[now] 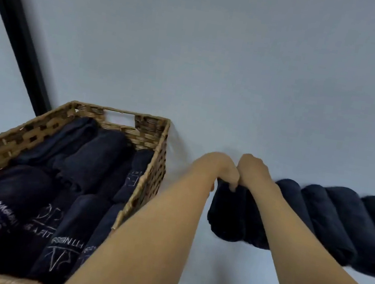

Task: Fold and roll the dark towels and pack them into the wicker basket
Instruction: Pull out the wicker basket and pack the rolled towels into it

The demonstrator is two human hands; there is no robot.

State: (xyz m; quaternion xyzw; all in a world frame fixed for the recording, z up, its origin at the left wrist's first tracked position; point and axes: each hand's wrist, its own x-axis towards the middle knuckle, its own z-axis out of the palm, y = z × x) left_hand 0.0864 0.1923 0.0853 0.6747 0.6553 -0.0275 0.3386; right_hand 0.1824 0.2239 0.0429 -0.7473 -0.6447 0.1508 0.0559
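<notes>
At the far left I see a black bar [16, 26] running diagonally down to the back corner of the wicker basket [155, 176]. The basket sits on the pale worktop [216, 73], a rectangular weave in tan and brown with a handle slot cut in its far wall. It is packed with dark towels [97, 150], navy to near-black. The ones at the back lie as plain rolls side by side. The nearer ones [1, 211] show pale printed lettering and logos, partly readable as "FITNESS", seen upside down from my view. One more roll stands wedged against the basket's right wall.

Just right of the basket, both bare forearms reach forward. The left hand [222, 169] and right hand [254, 171] are touching each other, knuckles together. Their fingers are curled down over the far end of one rolled towel [226, 215], gripping it. That roll lies on the worktop near the basket but apart from it, its near end rounded and thick.

To its right, a row of rolled towels [339, 223] in the same dark colour lies side by side, each touching the next, running off the right edge. The right forearm crosses over the start of that row.

The worktop is a smooth, pale blue-grey, evenly lit. I cannot tell where it meets a wall.
</notes>
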